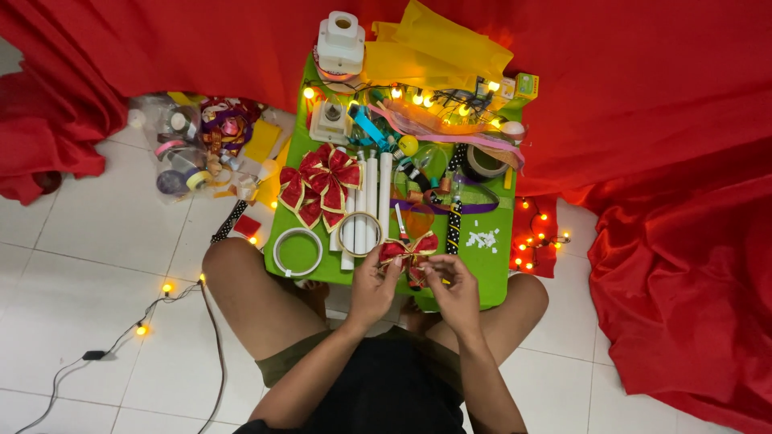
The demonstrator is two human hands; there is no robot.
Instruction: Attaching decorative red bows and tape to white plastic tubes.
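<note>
Both hands grasp small red gold-edged ribbon bow (408,251) at near edge of green surface (490,285): left hand (372,285) and right hand (456,291) pinching it. Finished larger bow (320,185) lies far left.

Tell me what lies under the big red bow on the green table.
The big red bow lies on the green table and overlaps the white sticks at its right edge. Anything directly beneath it is covered.

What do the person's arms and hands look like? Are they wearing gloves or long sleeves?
No gloves and no long sleeves. Both forearms are bare, and so are the left hand and the right hand. No watch, ring or bracelet shows. The person wears a black top and olive-green shorts.
</note>
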